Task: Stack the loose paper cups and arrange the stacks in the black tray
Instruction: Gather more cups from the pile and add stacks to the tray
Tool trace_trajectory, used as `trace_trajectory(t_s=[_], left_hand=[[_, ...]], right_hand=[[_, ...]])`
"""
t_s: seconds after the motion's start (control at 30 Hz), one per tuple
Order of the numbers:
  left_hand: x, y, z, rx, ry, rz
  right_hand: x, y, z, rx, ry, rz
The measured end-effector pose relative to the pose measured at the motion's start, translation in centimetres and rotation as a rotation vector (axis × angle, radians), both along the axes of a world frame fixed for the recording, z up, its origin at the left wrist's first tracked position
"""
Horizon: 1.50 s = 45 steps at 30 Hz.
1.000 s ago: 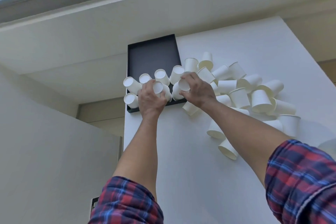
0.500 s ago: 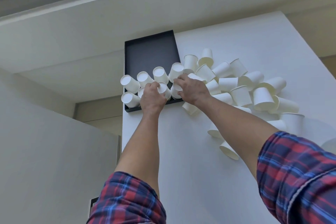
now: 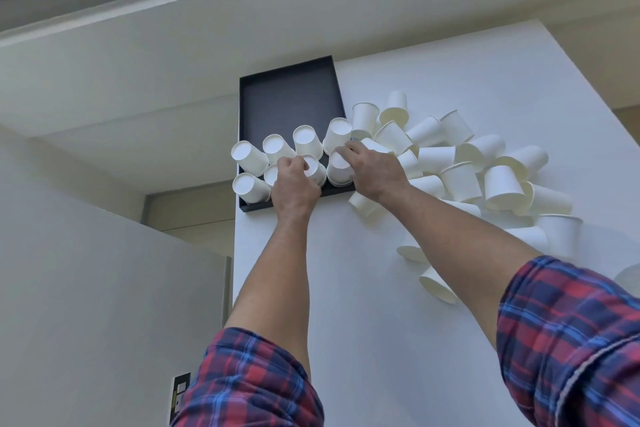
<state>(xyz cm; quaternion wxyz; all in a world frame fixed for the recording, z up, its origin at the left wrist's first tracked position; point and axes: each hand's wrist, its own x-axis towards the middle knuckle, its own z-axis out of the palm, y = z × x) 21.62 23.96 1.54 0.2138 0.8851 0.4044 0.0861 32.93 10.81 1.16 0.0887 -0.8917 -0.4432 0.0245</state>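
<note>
A black tray [image 3: 287,104] sits on a white table [image 3: 398,340], at the table's far left corner. The far part of the tray is bare. The near part of the tray holds upside-down paper cups in two rows. The back row has four cups [image 3: 304,142] side by side. The front row is closest to the near edge of the tray.

The left hand [image 3: 294,187] is over the near edge of the tray. Its fingers curl around a cup in the front row [image 3: 317,168] and grip it. The right hand [image 3: 375,172] is at the near right corner of the tray. Its fingers press on the front-row cup at the right end [image 3: 339,172], but it is hard to tell if they really grip it.

A big loose pile of cups [image 3: 460,163] lies on the table just right of the tray. Some stand, some lie on their sides, and they touch each other. A few more cups lie nearer the person, partly hidden under the right arm.

Both arms wear rolled plaid sleeves [image 3: 568,340].
</note>
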Motion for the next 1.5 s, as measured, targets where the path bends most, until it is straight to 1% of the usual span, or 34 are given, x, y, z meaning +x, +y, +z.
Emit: trace_trajectory(t_s=[0.1,0.17,0.27,0.4,0.47,0.5,0.6,0.7,0.77,0.83,0.97,1.1,1.27,1.5], left_hand=[[-0.7,-1.9,-0.3,0.069,-0.08,-0.008],[-0.9,-3.8,-0.5,0.098,-0.14,-0.048],[-1.2,-7.3,-1.0,0.09,-0.209,-0.162],[-2.1,-12.4,-2.5,0.137,-0.195,-0.35],[-2.3,-14.6,-3.2,0.116,-0.155,-0.398],[-2.4,-15.7,-3.4,0.075,-0.117,-0.392],[-2.4,-18.0,-3.7,-0.092,-0.016,-0.294],[-2.5,-19.2,-3.8,-0.158,0.026,-0.225],[-2.7,-19.4,-3.8,-0.198,0.053,-0.197],[-3.0,-19.3,-3.8,-0.242,0.085,-0.18],[-3.8,-18.9,-3.5,-0.33,0.122,-0.165],[-4.9,-18.1,-3.1,-0.314,0.21,-0.212],[-6.1,-16.9,-2.3,-0.291,0.342,-0.351],[-8.3,-14.2,-2.5,-0.327,0.374,-0.341]], right_hand=[[0.2,-3.0,-0.1,0.083,-0.002,-0.046],[0.5,-5.6,-0.3,0.119,-0.023,-0.061],[0.8,-9.6,-0.7,0.124,-0.038,-0.096],[0.9,-13.9,-0.6,0.075,-0.035,-0.131],[0.5,-15.9,-0.5,0.067,-0.029,-0.121],[0.3,-16.8,-0.5,0.073,-0.025,-0.1],[-1.1,-19.4,-0.7,0.084,-0.041,0.001],[-2.6,-21.2,-0.8,0.108,-0.071,0.059],[-3.4,-22.0,-1.1,0.102,-0.05,0.098],[-4.2,-22.6,-1.4,0.028,-0.017,0.148],[-5.3,-22.9,-2.0,-0.13,-0.032,0.225],[-6.0,-22.5,-2.6,-0.189,-0.022,0.205],[-7.3,-21.3,-3.8,-0.266,-0.004,0.09],[-9.5,-18.4,-4.1,-0.225,0.0,0.089]])
